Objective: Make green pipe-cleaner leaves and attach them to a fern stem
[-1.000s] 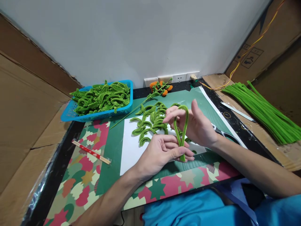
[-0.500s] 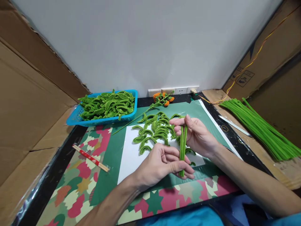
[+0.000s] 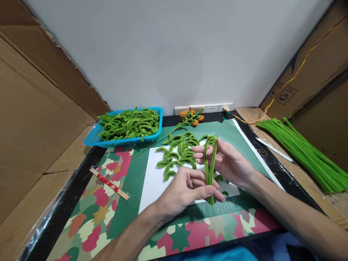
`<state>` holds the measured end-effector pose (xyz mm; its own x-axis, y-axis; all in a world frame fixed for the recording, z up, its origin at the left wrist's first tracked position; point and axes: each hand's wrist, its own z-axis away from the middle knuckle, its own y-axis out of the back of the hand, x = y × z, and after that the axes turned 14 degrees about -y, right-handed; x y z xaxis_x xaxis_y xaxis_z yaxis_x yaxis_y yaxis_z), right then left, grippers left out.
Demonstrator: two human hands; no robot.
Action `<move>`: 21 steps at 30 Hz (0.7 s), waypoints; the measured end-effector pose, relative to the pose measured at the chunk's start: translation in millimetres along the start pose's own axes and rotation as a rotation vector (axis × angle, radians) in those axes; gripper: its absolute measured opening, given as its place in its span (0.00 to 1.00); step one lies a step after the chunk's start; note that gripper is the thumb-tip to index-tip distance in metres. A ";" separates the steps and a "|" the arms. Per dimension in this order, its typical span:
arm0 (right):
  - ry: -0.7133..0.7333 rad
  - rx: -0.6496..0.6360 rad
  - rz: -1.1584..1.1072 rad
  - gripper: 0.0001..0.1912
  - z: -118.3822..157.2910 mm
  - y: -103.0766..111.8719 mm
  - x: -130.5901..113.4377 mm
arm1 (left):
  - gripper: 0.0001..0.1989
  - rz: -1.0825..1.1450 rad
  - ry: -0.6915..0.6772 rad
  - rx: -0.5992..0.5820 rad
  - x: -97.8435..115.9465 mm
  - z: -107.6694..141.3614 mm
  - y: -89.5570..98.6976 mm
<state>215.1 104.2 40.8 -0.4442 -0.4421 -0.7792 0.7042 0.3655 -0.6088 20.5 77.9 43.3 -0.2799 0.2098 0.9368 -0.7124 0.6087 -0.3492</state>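
A green pipe cleaner (image 3: 214, 159), bent double, stands as a long narrow loop in front of me. Its lower ends are pinched between the thumb and fingers of my left hand (image 3: 191, 186). My right hand (image 3: 231, 159) is at the upper bend, thumb against the loop's right side and fingers passing behind it. Curled green pipe-cleaner pieces (image 3: 174, 156) lie behind the hands on a white sheet (image 3: 150, 188) and the green mat (image 3: 127, 195); the hands hide some of them.
A blue basket (image 3: 125, 142) piled with green curled pieces stands back left. An orange-flowered stem (image 3: 187, 117) lies near the wall sockets (image 3: 212, 108). Wrapped chopsticks (image 3: 110, 184) are at left. Straight green pipe cleaners (image 3: 304, 156) and a white strip (image 3: 274, 149) lie at right.
The top of the doubled pipe cleaner has opened from nearly parallel strands into a rounded loop. My right hand has shifted slightly; my left keeps its pinch. The view has moved a little.
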 end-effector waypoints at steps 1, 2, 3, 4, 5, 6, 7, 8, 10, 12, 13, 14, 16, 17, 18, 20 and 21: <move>0.020 0.025 -0.004 0.19 -0.8 1.4 -0.5 | 0.13 -0.005 0.007 0.003 -0.4 -0.1 -0.1; 0.037 0.044 -0.007 0.17 -1.5 2.7 -1.1 | 0.14 -0.009 0.014 0.005 -0.8 -0.3 -0.2; 0.044 0.059 -0.009 0.16 -1.9 3.8 -1.8 | 0.14 -0.012 0.023 0.003 -1.1 -0.4 -0.4; 0.046 0.073 -0.010 0.16 -2.2 4.5 -2.5 | 0.15 -0.015 0.035 -0.003 -1.3 -0.6 -0.5; 0.045 0.085 -0.013 0.16 -2.4 4.7 -3.1 | 0.15 -0.016 0.047 -0.011 -1.5 -0.8 -0.5; 0.043 0.097 -0.018 0.15 -2.4 4.5 -3.5 | 0.15 -0.018 0.056 -0.018 -1.7 -0.8 -0.6; 0.041 0.109 -0.023 0.15 -2.3 3.9 -3.8 | 0.15 -0.021 0.063 -0.024 -1.7 -0.8 -0.6; 0.040 0.121 -0.029 0.14 -2.2 3.0 -3.9 | 0.15 -0.023 0.068 -0.028 -1.8 -0.7 -0.5; 0.045 0.147 -0.043 0.12 -1.8 0.6 -3.7 | 0.14 -0.025 0.074 -0.030 -1.9 -0.3 -0.3; 0.051 0.172 -0.051 0.11 -1.2 -2.0 -3.1 | 0.14 -0.021 0.084 -0.035 -2.2 0.2 0.4; 0.054 0.180 -0.053 0.11 -0.8 -3.2 -2.6 | 0.14 -0.016 0.090 -0.045 -2.4 0.6 0.8; 0.059 0.186 -0.052 0.11 -0.3 -4.3 -2.2 | 0.14 -0.011 0.095 -0.059 -2.7 0.9 1.3; 0.072 0.193 -0.041 0.11 0.6 -6.1 -1.5 | 0.14 -0.001 0.101 -0.091 -3.4 1.6 2.1; 0.081 0.198 -0.032 0.11 1.0 -6.8 -1.4 | 0.14 0.004 0.102 -0.102 -3.7 2.0 2.2; 0.088 0.205 -0.024 0.11 1.3 -7.2 -1.6 | 0.14 0.005 0.102 -0.106 -3.9 2.3 2.0; 0.085 0.213 -0.016 0.11 1.3 -7.3 -2.8 | 0.15 0.002 0.103 -0.096 -4.0 2.8 0.9; 0.074 0.209 -0.018 0.10 1.1 -6.9 -3.5 | 0.15 -0.002 0.102 -0.086 -3.8 2.9 0.0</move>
<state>212.4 102.3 48.0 -0.4917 -0.3824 -0.7823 0.7919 0.1772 -0.5844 19.7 74.9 39.7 -0.2081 0.2826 0.9364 -0.6542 0.6714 -0.3481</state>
